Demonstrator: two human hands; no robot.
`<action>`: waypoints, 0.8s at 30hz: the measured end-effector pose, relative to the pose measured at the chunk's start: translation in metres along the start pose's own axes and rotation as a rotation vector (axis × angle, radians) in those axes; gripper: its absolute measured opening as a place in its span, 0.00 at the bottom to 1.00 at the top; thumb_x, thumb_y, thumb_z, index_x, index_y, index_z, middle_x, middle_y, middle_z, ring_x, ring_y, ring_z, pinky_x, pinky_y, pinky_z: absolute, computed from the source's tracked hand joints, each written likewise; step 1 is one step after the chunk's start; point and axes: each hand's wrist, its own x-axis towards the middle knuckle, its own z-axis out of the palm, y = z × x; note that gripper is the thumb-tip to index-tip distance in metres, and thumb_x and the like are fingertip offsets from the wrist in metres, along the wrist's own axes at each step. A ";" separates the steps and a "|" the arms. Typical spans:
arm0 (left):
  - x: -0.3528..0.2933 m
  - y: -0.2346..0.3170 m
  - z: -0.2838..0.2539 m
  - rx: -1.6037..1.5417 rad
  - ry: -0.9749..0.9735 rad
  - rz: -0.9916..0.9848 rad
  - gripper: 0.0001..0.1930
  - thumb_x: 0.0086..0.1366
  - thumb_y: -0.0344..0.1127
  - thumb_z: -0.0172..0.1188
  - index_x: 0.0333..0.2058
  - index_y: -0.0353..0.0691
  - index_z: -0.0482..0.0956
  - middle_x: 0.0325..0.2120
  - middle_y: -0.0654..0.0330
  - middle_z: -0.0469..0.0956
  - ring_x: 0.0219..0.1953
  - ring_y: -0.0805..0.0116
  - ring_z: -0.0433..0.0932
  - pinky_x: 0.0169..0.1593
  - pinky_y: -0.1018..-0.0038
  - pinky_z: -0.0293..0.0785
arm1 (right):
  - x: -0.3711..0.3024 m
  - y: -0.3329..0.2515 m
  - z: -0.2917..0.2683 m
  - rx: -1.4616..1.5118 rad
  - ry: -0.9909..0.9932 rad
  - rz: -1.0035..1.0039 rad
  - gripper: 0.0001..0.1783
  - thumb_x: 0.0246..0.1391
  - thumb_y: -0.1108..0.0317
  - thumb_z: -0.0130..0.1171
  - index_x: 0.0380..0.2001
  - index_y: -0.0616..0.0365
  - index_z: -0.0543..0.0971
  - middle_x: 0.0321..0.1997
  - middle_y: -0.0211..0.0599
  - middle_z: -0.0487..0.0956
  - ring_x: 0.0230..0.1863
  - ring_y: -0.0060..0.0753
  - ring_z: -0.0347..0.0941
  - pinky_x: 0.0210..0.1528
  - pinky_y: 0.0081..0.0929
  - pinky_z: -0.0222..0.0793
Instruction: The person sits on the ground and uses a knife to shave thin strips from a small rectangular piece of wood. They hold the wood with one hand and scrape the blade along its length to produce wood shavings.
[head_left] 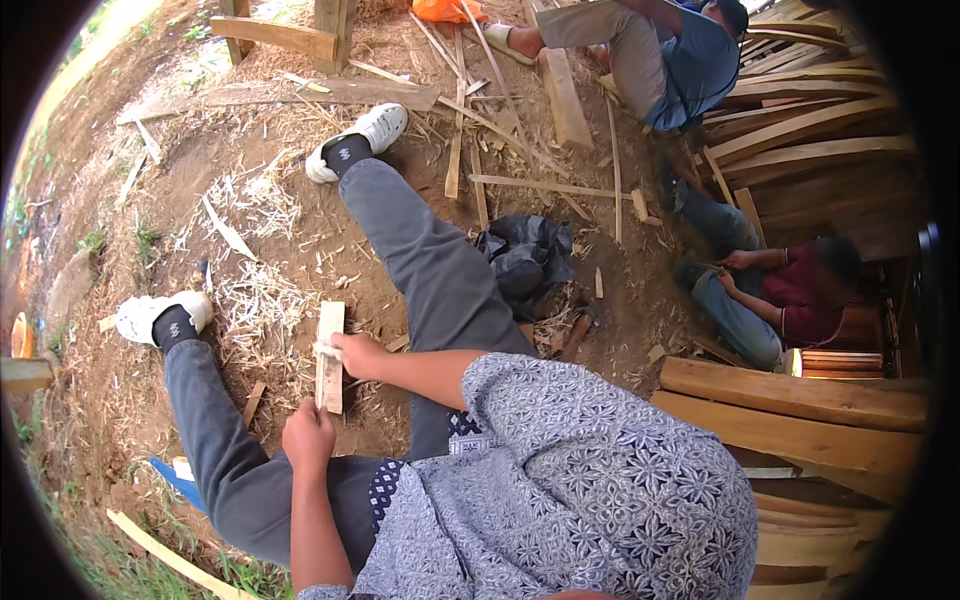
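Observation:
A short, flat pale board [333, 318] is in front of me between my legs, over the shaving-strewn ground. My left hand [309, 438] is closed at the board's near end, around a thin wooden strip [320, 385] that runs along the board's face. Farther up, my right hand [362, 356] is closed at the board's right edge. A small whitish shape shows at its fingertips, across the strip; I cannot make out what it is.
Wood shavings [265, 295] litter the dirt. A black plastic bag [527, 262] lies beyond my right leg, near long wooden strips [540, 185]. Two people, one in a blue shirt [700, 70] and one in a maroon shirt [808, 290], sit at right near stacked curved planks [800, 410].

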 end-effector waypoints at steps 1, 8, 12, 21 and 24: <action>0.000 0.000 -0.001 0.006 0.009 -0.001 0.11 0.66 0.40 0.61 0.29 0.38 0.77 0.24 0.44 0.81 0.31 0.38 0.81 0.36 0.49 0.76 | -0.005 -0.013 -0.001 0.027 -0.055 0.079 0.10 0.66 0.65 0.57 0.49 0.52 0.75 0.36 0.55 0.82 0.38 0.58 0.82 0.40 0.48 0.75; 0.003 0.000 -0.001 -0.135 -0.043 -0.026 0.12 0.66 0.38 0.61 0.28 0.35 0.75 0.24 0.43 0.80 0.31 0.38 0.81 0.36 0.48 0.74 | 0.008 0.011 -0.005 -0.014 0.101 -0.024 0.12 0.64 0.69 0.55 0.51 0.52 0.76 0.41 0.57 0.82 0.44 0.62 0.80 0.46 0.51 0.75; 0.002 0.002 0.003 -0.117 -0.050 -0.018 0.13 0.66 0.37 0.61 0.28 0.34 0.75 0.23 0.42 0.80 0.32 0.37 0.80 0.36 0.49 0.74 | -0.012 0.019 0.016 -0.008 -0.044 -0.413 0.13 0.63 0.69 0.57 0.51 0.53 0.74 0.40 0.55 0.83 0.43 0.60 0.81 0.44 0.50 0.75; 0.003 -0.001 0.007 -0.098 -0.055 -0.020 0.13 0.67 0.39 0.59 0.29 0.34 0.80 0.26 0.41 0.81 0.32 0.38 0.81 0.37 0.48 0.75 | -0.002 0.014 0.010 -0.027 -0.054 -0.280 0.11 0.63 0.67 0.58 0.48 0.54 0.74 0.39 0.54 0.82 0.45 0.61 0.80 0.43 0.50 0.74; 0.004 0.007 0.000 -0.083 -0.066 -0.025 0.14 0.67 0.40 0.59 0.28 0.34 0.82 0.27 0.41 0.81 0.32 0.38 0.81 0.38 0.48 0.75 | 0.021 0.026 -0.006 -0.101 0.038 -0.037 0.12 0.64 0.66 0.58 0.50 0.50 0.75 0.41 0.57 0.82 0.46 0.64 0.79 0.48 0.53 0.73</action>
